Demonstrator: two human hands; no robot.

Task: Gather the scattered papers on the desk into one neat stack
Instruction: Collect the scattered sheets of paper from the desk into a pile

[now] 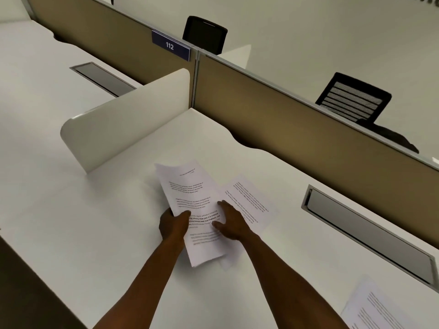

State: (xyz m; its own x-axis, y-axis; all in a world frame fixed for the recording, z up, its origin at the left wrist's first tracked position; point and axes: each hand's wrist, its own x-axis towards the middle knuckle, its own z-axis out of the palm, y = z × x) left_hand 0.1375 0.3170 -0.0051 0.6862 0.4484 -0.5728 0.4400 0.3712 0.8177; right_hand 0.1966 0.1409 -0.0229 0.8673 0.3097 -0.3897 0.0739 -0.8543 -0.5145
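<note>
Open-plan office, white bench [99, 233] backed by tan partition panels [297, 129] with a "112" tag [170, 45]; white side divider [123, 124] at left, two black chairs [354, 100] partly hidden behind panels. Held sheaf of papers [190, 186] mid-bench, tilted, far end raised; sheet count not resolvable. Left hand [173, 225] grip closed on sheaf's left edge, thumb on top, fingers hidden beneath. Right hand [229, 222] flat, fingers spread, pressing on overlap of sheaf and second sheet [249, 200] lying on bench just right. Text on all pages too blurred to read. Loose papers [375, 307] at lower right, well apart, cut off by frame edge. Grey cable hatch [370, 233] near right.
</note>
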